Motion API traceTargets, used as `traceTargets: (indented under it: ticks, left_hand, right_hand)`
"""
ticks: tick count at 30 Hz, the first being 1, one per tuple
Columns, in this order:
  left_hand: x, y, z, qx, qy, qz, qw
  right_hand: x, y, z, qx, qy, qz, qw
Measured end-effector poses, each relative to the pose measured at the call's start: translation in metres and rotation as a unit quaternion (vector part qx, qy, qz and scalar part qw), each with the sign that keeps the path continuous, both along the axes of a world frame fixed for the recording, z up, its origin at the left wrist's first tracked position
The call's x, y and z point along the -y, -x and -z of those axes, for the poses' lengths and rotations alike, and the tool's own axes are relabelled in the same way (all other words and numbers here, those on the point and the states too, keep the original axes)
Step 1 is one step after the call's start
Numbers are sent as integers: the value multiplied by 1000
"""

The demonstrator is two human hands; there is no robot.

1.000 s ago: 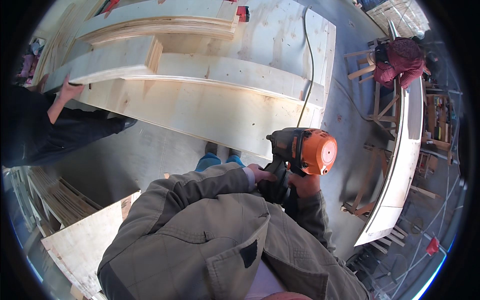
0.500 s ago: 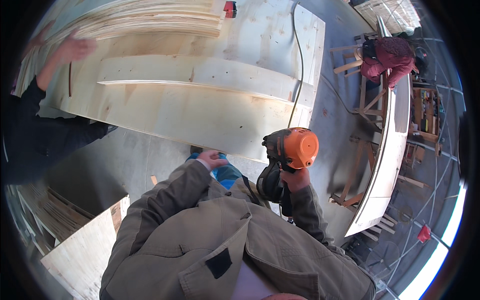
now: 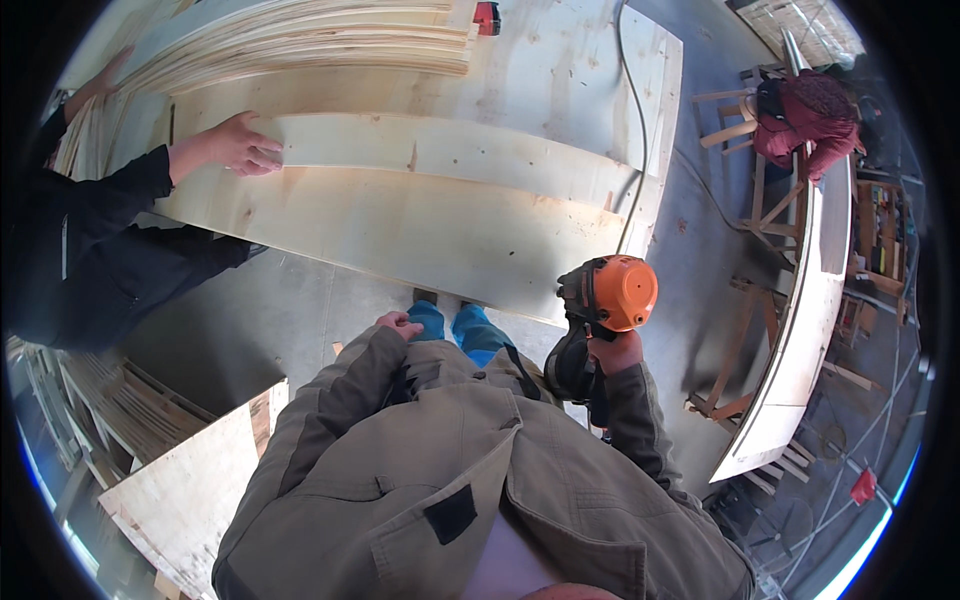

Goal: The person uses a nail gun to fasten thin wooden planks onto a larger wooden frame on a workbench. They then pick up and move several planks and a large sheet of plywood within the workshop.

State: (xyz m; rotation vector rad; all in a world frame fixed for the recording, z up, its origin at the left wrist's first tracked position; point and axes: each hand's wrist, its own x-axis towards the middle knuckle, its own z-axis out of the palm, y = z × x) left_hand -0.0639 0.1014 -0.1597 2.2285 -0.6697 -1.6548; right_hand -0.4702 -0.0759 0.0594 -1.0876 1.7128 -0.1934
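My right hand (image 3: 617, 350) is closed round the handle of an orange and black nail gun (image 3: 626, 293), held upright beside my right hip. A hose (image 3: 637, 150) runs from the table's far side towards it. My left hand (image 3: 400, 325) hangs in front of my waist, fingers loosely curled, with nothing seen in it. Ahead, a long plywood strip (image 3: 450, 153) lies across a large plywood sheet (image 3: 420, 220) at table height. A co-worker's hand (image 3: 248, 145) rests at the strip's left end.
Stacked thin boards (image 3: 330, 55) lie at the back left, with a small red object (image 3: 487, 18) beside them. Another person (image 3: 805, 120) bends over a long bench (image 3: 790, 350) on the right. A plywood panel (image 3: 200, 490) and stacked boards stand behind me at left.
The co-worker's raised hand has come down onto the left end of the strip. My left hand has drawn back slightly towards my body, its fingers more curled. The nail gun stays in my right hand.
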Motion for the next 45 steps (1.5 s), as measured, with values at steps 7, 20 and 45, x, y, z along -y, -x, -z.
traceTargets:
  ticks: [7,20,45]
  left_hand:
    - [2,0,-2,14,0,-12,1000]
    - [36,10,-35,18,163,-161,973]
    - [56,22,-61,19,209,-132,969]
  right_hand:
    - [9,4,7,22,-21,-24,999]
    - [4,16,12,86,-46,3,995]
    - [-24,47,59,35,13,-84,996]
